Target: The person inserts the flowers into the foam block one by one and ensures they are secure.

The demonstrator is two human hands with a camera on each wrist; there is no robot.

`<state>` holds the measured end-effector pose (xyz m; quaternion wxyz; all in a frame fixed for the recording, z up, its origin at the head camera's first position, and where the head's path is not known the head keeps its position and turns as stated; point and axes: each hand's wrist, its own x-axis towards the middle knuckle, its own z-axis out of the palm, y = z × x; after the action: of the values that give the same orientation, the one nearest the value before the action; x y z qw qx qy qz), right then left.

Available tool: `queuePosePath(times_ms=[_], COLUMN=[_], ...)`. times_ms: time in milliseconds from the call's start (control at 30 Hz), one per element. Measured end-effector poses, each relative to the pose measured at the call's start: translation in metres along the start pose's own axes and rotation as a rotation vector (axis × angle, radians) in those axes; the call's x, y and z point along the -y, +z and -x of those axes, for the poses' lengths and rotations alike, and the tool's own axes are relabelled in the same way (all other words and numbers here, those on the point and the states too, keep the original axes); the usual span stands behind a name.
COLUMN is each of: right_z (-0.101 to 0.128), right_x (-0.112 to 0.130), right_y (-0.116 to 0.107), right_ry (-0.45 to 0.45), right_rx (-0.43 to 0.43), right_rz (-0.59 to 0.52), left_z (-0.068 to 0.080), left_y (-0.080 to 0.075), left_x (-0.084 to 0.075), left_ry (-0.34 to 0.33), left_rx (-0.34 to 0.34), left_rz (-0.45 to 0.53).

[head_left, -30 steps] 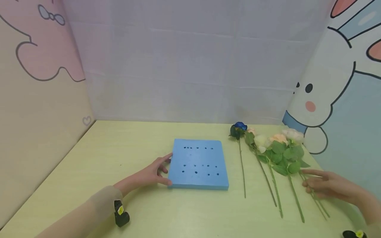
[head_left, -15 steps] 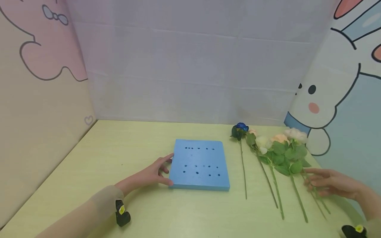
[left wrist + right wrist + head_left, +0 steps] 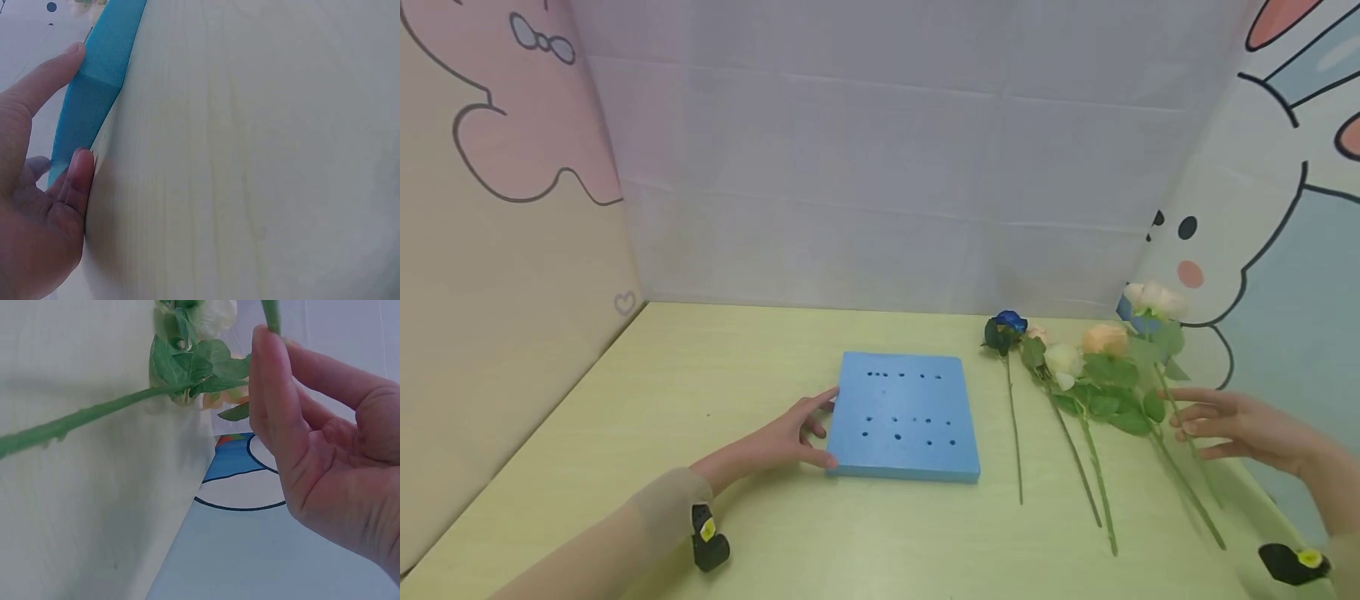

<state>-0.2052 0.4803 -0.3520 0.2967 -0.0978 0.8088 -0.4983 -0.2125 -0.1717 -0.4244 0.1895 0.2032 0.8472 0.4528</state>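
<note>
My left hand (image 3: 801,432) rests against the left edge of a blue foam block (image 3: 906,417) with several small holes in its top. The left wrist view shows its thumb and fingers (image 3: 75,181) touching the block's side (image 3: 100,81). My right hand (image 3: 1183,425) pinches the stem of a white flower (image 3: 1153,297), whose head is lifted off the table near the right wall. In the right wrist view that stem (image 3: 270,315) sits at my fingertips (image 3: 269,381). A peach flower (image 3: 1105,339) is close beside it.
A blue rose (image 3: 1006,323) and a pale flower (image 3: 1062,358) lie on the yellow-green table (image 3: 700,375), stems toward me. Another leafy stem (image 3: 94,415) lies on the table below my right hand. Panels wall in the left, back and right sides.
My right hand has risen from the table with the white flower's stem, and the flower head now stands higher. The peach flower has shifted too. The left hand has stayed still.
</note>
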Motion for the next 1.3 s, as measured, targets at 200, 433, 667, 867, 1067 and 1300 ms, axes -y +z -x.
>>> queuePosePath(times_ms=[200,433,667,867,1067,1300], right_z=[0.001,-0.001,-0.004,-0.009,-0.02,-0.039], right_x=[0.021,0.051,0.076,0.096,0.117,0.14], right_y=[0.003,0.012,0.021,0.029,0.04,0.055], right_ry=[-0.072,-0.106,-0.152,-0.14,-0.197,-0.275], right_rx=[-0.025,-0.101,-0.175,-0.251,-0.282,-0.256], right_rz=[0.051,0.171,0.24,0.238,0.263,0.263], left_z=[0.0,0.001,0.001,0.001,0.0,0.001], left_y=[0.0,0.0,0.0,-0.001,-0.001,-0.001], left_x=[-0.001,-0.001,0.0,0.0,0.001,0.001], left_ry=[0.005,0.002,0.014,0.011,0.013,0.022], left_rx=[-0.004,-0.003,0.004,0.004,0.005,0.002], left_rz=[-0.011,-0.012,-0.008,-0.014,-0.016,-0.019])
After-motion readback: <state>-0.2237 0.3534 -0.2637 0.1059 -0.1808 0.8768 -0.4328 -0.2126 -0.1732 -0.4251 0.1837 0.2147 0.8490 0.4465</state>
